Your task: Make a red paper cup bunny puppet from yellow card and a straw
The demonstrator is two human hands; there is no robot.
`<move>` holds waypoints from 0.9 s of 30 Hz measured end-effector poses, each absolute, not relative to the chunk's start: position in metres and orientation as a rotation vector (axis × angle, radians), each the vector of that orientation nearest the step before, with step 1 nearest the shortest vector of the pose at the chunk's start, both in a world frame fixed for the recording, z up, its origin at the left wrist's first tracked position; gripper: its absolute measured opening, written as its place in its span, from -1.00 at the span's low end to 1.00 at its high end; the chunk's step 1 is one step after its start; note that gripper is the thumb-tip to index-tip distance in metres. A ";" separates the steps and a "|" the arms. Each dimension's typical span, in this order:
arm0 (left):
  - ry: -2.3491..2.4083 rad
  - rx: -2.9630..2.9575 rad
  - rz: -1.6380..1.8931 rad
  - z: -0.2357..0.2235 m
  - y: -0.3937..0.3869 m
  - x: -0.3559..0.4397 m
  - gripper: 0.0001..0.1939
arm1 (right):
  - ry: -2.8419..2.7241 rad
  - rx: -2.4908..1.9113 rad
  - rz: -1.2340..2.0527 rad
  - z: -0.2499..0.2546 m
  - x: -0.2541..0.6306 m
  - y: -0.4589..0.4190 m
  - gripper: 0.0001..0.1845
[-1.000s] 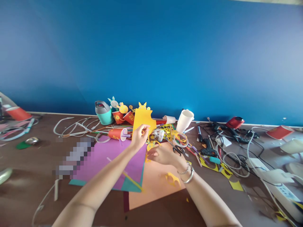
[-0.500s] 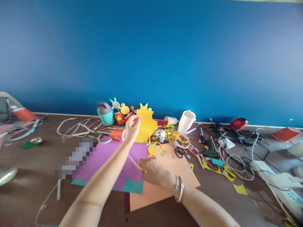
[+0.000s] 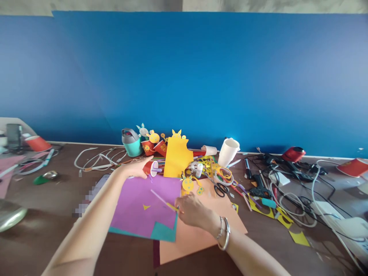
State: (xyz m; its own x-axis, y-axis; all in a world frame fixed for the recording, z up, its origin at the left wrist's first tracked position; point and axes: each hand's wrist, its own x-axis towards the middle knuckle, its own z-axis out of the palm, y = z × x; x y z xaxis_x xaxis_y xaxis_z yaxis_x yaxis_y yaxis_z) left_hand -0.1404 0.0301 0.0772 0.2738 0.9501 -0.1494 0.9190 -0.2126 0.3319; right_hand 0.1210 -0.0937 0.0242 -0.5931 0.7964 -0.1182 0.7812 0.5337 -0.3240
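My left hand (image 3: 137,166) is closed around a red paper cup (image 3: 147,169) lying on its side, its open end facing right. A purple piece (image 3: 156,170) sticks out of the cup's mouth. Over the coloured sheets, my right hand (image 3: 191,209) pinches a thin strip (image 3: 164,202), pale at the far end and yellow near the fingers. Just beyond that hand lies a yellow paper animal face (image 3: 188,184) with curled arms. A small yellow scrap (image 3: 146,207) rests on the purple sheet (image 3: 133,203).
A yellow card (image 3: 176,159) stands behind the sheets, near cups with animal faces and a teal container (image 3: 132,143). Scissors (image 3: 221,189), a white cup (image 3: 228,151), a glue gun (image 3: 258,187) and tangled cables are to the right. An orange sheet (image 3: 207,234) lies in front.
My left hand has dropped from in front of the yellow card, leftward onto the red cup. A yellow scrap now shows on the purple sheet. My right hand still holds the strip.
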 end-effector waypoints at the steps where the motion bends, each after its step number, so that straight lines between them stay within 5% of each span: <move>1: 1.723 2.198 0.127 0.077 0.030 -0.142 -0.10 | -2.699 -1.402 0.546 0.025 0.122 -0.094 -0.81; 8: 1.680 2.165 0.404 0.086 0.013 -0.147 -0.08 | -2.267 -1.326 0.664 0.022 0.134 -0.081 -0.87; 16: 1.191 2.264 0.892 0.072 -0.020 -0.069 -0.01 | -1.484 -1.139 0.880 0.038 0.149 -0.053 -0.66; 22: 1.075 2.150 0.896 0.054 -0.024 -0.024 0.08 | -1.410 -1.165 0.890 0.039 0.175 -0.036 -0.67; 27: 0.808 1.671 0.660 0.068 -0.017 -0.015 -0.27 | -1.446 -1.141 1.149 0.045 0.185 -0.032 -0.64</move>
State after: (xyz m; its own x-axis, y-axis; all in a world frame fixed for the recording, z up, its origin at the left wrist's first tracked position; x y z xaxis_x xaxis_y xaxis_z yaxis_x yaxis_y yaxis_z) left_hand -0.0154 -0.0166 0.0676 0.6103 0.7920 0.0167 0.1748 -0.1552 0.9723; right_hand 0.1845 -0.0323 0.0453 -0.1324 0.9846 0.1142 0.1111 0.1293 -0.9854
